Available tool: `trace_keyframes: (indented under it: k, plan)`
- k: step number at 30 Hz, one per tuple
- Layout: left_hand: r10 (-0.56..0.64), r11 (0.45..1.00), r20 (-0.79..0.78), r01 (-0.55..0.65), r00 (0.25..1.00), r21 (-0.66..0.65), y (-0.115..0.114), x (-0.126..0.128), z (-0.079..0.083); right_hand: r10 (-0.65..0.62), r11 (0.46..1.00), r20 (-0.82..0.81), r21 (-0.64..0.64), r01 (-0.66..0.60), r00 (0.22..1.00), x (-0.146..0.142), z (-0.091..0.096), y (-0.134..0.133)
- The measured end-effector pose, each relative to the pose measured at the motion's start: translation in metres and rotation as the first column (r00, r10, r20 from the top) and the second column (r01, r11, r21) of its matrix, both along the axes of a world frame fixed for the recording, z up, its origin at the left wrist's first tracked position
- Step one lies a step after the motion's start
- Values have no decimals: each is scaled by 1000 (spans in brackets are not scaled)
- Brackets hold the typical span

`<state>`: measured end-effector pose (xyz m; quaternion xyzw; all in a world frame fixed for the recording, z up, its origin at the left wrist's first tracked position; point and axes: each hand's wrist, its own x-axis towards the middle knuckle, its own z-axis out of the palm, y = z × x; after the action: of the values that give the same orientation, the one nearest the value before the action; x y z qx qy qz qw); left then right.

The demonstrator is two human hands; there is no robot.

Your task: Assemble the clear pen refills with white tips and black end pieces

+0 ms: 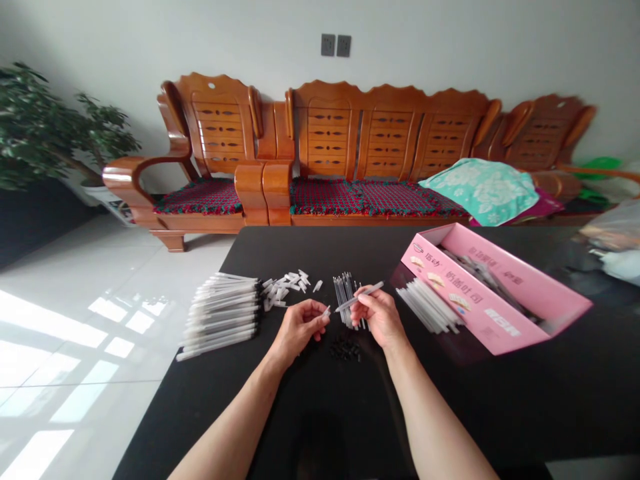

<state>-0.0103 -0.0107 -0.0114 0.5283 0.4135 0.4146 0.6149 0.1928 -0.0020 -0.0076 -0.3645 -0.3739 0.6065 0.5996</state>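
My left hand (306,323) pinches a small whitish pen cap (326,312) between thumb and fingers. Just to its right, my right hand (379,313) grips a translucent pen (367,294), its tip pointing left toward the cap; the two look slightly apart. Behind and below the right hand lie dark pen refills (343,290) in a row. Small black plugs (345,348) are heaped nearer me. Loose white caps (290,285) are scattered beyond my left hand. A large stack of capped pens (220,312) lies at the left, and clear pen barrels (429,305) lie at the right.
A pink cardboard box (493,293) with items inside stands at the right of the black table (320,407). Plastic bags (617,243) lie at the far right edge. Beyond the table is a wooden sofa (327,137) with a turquoise cloth (485,190); a plant (65,133) stands left.
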Motion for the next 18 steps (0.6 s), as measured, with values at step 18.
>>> trace_keyframes:
  k: [18]
  plan:
    - [-3,993,43,9,999,-121,-2,8,2,56,998,38,-4,-56,998,-2,1,-1]
